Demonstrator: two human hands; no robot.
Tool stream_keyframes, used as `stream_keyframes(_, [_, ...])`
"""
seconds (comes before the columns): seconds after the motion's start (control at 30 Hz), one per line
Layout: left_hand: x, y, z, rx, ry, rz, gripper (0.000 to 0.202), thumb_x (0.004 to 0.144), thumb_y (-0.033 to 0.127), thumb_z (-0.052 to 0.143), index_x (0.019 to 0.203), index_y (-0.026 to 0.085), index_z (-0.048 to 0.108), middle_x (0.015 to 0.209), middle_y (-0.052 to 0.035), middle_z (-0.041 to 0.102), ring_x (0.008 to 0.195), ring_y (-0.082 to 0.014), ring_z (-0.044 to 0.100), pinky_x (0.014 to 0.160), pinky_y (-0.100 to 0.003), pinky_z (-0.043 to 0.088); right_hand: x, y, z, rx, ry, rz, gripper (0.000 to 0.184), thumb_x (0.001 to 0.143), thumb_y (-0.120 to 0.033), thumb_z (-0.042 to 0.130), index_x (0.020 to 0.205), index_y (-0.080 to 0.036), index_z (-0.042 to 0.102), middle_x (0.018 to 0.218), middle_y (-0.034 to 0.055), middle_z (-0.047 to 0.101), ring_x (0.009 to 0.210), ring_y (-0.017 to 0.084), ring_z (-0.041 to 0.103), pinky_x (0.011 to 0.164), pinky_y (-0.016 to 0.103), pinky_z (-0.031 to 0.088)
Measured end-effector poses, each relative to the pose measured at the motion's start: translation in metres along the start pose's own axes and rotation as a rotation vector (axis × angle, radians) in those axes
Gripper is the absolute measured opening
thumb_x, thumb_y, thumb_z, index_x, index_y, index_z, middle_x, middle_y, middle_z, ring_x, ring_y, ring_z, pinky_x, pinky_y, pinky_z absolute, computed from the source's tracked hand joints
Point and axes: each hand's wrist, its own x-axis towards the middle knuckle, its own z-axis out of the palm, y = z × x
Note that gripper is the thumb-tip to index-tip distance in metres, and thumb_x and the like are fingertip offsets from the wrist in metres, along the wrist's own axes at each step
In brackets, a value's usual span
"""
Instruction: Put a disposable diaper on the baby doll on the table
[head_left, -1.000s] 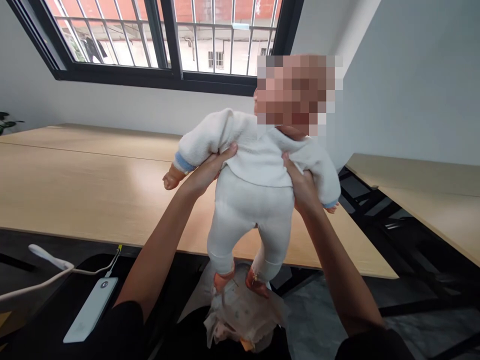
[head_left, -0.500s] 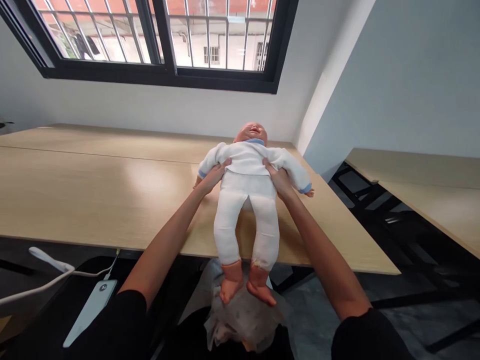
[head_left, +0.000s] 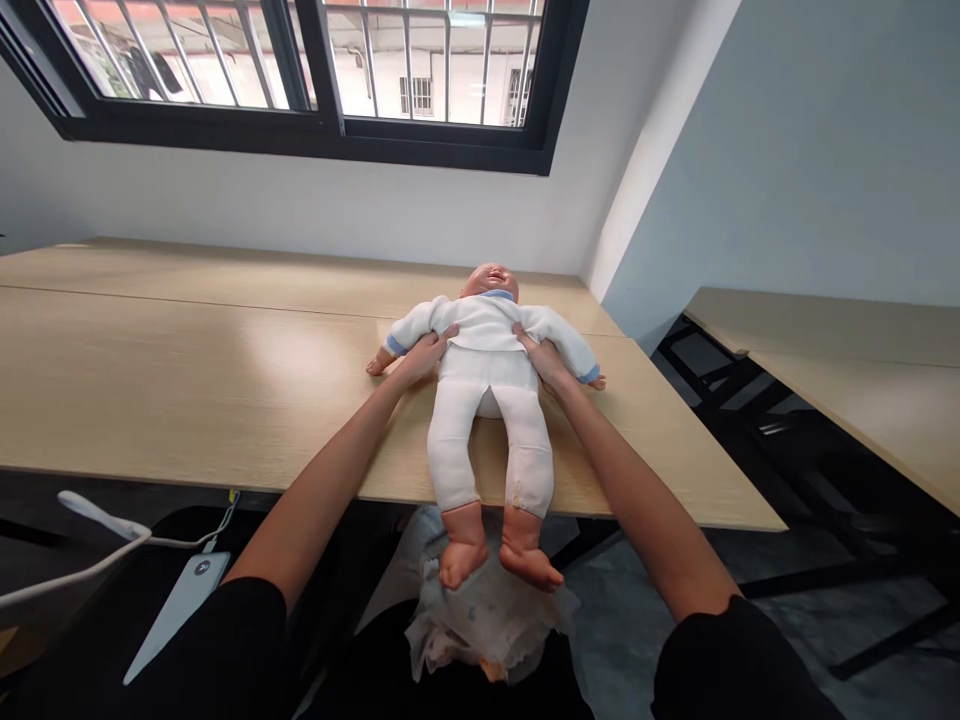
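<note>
A long pale wooden bench [head_left: 187,370] fills the left and middle of the head view and runs back to a white wall under a black-framed barred window [head_left: 315,80]. A second bench [head_left: 862,360] of the same wood stands well apart on the right, with black frame legs and grey floor between the two. On the near right part of the long bench lies the doll [head_left: 487,370], on its back, its head towards the wall and its legs pointing at the person. It wears a white fleece top with blue cuffs and white trousers. Its arms are spread out to either side on the wood, and its bare feet hang past the near edge of the bench. Just below the feet, on the person's lap, sits a crumpled white cloth [head_left: 487,625]. Down at the lower left a flat pale device [head_left: 176,615] rests on a dark surface, with a white cable [head_left: 82,545] plugged into it. The left hand [head_left: 420,355] and the right hand [head_left: 544,360] each clasp the doll's trunk just under an armpit, thumbs across the front of the top and fingers tucked beneath, both arms stretched forward.
</note>
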Motion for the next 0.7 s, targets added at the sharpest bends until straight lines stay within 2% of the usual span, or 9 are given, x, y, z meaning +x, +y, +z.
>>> stream_keyframes(0.23, [-0.0033, -0.0021, 0.0011, -0.006, -0.019, -0.084, 0.078, 0.084, 0.075, 0.048, 0.124, 0.009, 0.064, 0.117, -0.0153, 0.073, 0.112, -0.0335, 0.065, 0.091, -0.033, 0.049, -0.0016, -0.0014, 0.0018, 0.025, -0.016, 0.097, 0.043, 0.093, -0.047, 0.06, 0.119, -0.014, 0.065, 0.128, 0.0096, 0.066, 0.119, 0.027, 0.063, 0.101, 0.036, 0.051])
stream_keyframes(0.47, [-0.0048, -0.0024, 0.003, -0.019, 0.0, -0.125, 0.084, 0.084, 0.074, 0.05, 0.138, 0.011, 0.056, 0.132, -0.016, 0.066, 0.122, -0.0347, 0.061, 0.099, -0.035, 0.047, -0.0058, -0.0013, 0.0022, 0.019, 0.002, 0.165, 0.038, 0.093, -0.047, 0.061, 0.115, -0.017, 0.064, 0.126, 0.0101, 0.068, 0.116, 0.026, 0.064, 0.098, 0.036, 0.054])
stream_keyframes(0.6, [-0.0029, -0.005, 0.0048, -0.038, -0.013, -0.108, 0.085, 0.085, 0.074, 0.049, 0.138, 0.008, 0.056, 0.135, -0.0172, 0.063, 0.126, -0.0329, 0.058, 0.103, -0.034, 0.045, -0.0053, -0.0005, 0.0016, -0.001, -0.004, 0.139, 0.036, 0.095, -0.046, 0.058, 0.114, -0.017, 0.063, 0.125, 0.01, 0.068, 0.114, 0.026, 0.065, 0.101, 0.037, 0.052])
stream_keyframes(0.7, [-0.003, -0.0055, 0.005, -0.061, -0.028, -0.108, 0.079, 0.085, 0.073, 0.051, 0.131, 0.01, 0.061, 0.133, -0.0169, 0.065, 0.125, -0.033, 0.059, 0.102, -0.034, 0.045, -0.003, 0.0019, 0.0003, -0.045, -0.015, 0.111, 0.039, 0.096, -0.045, 0.056, 0.119, -0.014, 0.061, 0.129, 0.0119, 0.065, 0.117, 0.025, 0.063, 0.102, 0.037, 0.05])
